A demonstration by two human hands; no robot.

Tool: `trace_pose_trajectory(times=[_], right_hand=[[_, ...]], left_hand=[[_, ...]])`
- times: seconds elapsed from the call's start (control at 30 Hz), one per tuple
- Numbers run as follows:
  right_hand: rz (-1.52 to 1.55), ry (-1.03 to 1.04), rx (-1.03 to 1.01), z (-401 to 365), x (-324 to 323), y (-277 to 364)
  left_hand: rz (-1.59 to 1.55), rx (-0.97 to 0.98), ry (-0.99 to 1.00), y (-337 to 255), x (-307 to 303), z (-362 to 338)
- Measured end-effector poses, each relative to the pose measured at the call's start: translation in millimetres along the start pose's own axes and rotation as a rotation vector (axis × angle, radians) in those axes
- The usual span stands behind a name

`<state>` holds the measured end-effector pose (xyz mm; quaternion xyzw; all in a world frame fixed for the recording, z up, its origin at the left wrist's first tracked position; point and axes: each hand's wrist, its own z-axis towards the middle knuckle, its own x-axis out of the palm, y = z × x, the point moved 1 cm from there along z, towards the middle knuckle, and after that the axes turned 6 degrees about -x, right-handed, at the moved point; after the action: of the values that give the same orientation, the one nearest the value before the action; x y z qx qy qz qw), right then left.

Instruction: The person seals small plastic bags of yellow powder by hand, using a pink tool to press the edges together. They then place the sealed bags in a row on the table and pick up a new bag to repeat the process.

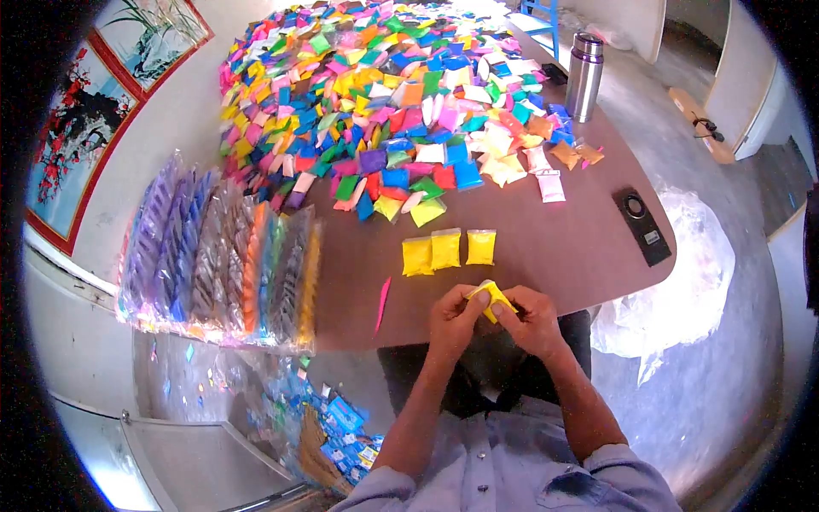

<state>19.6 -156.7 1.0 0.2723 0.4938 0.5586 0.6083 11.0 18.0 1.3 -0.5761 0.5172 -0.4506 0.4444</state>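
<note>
Between my two hands, over the near edge of the table, is a small yellow packet. My left hand pinches its left side, thumb on top. My right hand grips the packet's right side in the same way. Just beyond my hands lie three more yellow packets on the brown table: a left one, a middle one overlapping it, and a right one set apart. A thin pink strip-like tool rests to the left of my left hand.
A wide heap of small coloured packets covers the far part of the table. Long clear bags of sorted colours stand at the left. A steel flask and a black device sit at the right. A plastic bag is beyond the right edge.
</note>
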Motion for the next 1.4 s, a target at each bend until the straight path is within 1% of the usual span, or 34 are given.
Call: trace_pose_trajectory(times=[0.07, 0.17, 0.27, 0.37, 0.47, 0.53, 0.57, 0.63, 0.67, 0.73, 0.77, 0.83, 0.87, 0.93, 0.97, 1.03, 1.17, 1.27, 1.37, 1.4], right_hand=[[-0.007, 0.017, 0.028, -0.3, 0.5, 0.6], [0.015, -0.003, -0.018, -1.1, 0.3, -3.7], [0.074, -0.045, 0.005, -3.5, 3.8, -15.3], [0.149, -0.087, 0.053, -3.1, 3.3, -13.5], [0.063, -0.049, 0.022, -1.9, 2.0, -8.2], [-0.029, -0.031, 0.008, -0.4, 3.0, -1.2], [-0.025, -0.023, 0.006, -0.1, 5.3, -1.1], [0.081, -0.128, 0.084, -0.9, 8.5, -2.7], [0.085, -0.121, 0.080, -1.1, 8.1, -5.6], [0.002, -0.091, -0.008, -2.6, 5.0, -12.3], [0.004, -0.087, -0.010, -3.0, 5.3, -14.1], [0.107, -0.117, 0.064, -4.1, 5.5, -16.9], [0.106, -0.116, 0.065, -5.2, 7.3, -20.1], [0.144, -0.237, 0.076, -6.1, 10.2, -25.2], [0.143, -0.235, 0.077, -6.8, 10.2, -25.8], [0.149, -0.223, 0.044, -3.4, 9.1, -18.4], [0.120, -0.182, 0.075, -0.4, 8.2, -13.4], [0.125, -0.181, 0.077, 0.6, 7.7, -14.3], [0.181, -0.169, 0.114, -1.6, 5.2, -12.4], [0.210, -0.180, 0.102, -3.1, 4.7, -15.3]], left_hand=[[-0.005, -0.015, -0.017, -0.1, -0.1, -0.9], [-0.055, 0.028, 0.018, -0.5, 0.8, 0.3], [-0.010, 0.034, -0.004, -4.3, 3.1, 0.6], [0.053, -0.011, -0.003, -7.3, 5.2, -0.7], [-0.003, 0.028, 0.014, 0.5, 2.7, 3.2], [-0.005, 0.090, 0.008, -2.5, 2.0, 1.5], [-0.006, 0.091, -0.001, -0.4, 0.3, 1.5], [0.049, 0.129, 0.024, 5.6, -3.3, 3.4], [0.049, 0.130, 0.015, 8.5, -3.9, 4.9], [-0.028, 0.066, 0.078, 8.1, -2.7, 5.9], [-0.029, 0.066, 0.073, 7.5, -2.2, 4.8], [-0.006, 0.041, 0.071, -7.2, 3.6, 0.1], [-0.007, 0.041, 0.071, -6.4, 4.8, 1.1], [0.104, 0.021, 0.099, -3.2, 7.6, 2.8], [0.102, 0.019, 0.098, -1.9, 7.7, 3.1], [0.202, 0.147, 0.083, -0.8, 7.6, 3.1], [0.090, 0.137, 0.095, 6.6, 6.9, 3.9], [0.129, 0.154, 0.125, 13.9, 7.1, 4.5], [0.169, 0.168, 0.087, 5.6, 11.7, 1.1], [0.241, 0.210, 0.078, 5.5, 12.6, 2.5]])
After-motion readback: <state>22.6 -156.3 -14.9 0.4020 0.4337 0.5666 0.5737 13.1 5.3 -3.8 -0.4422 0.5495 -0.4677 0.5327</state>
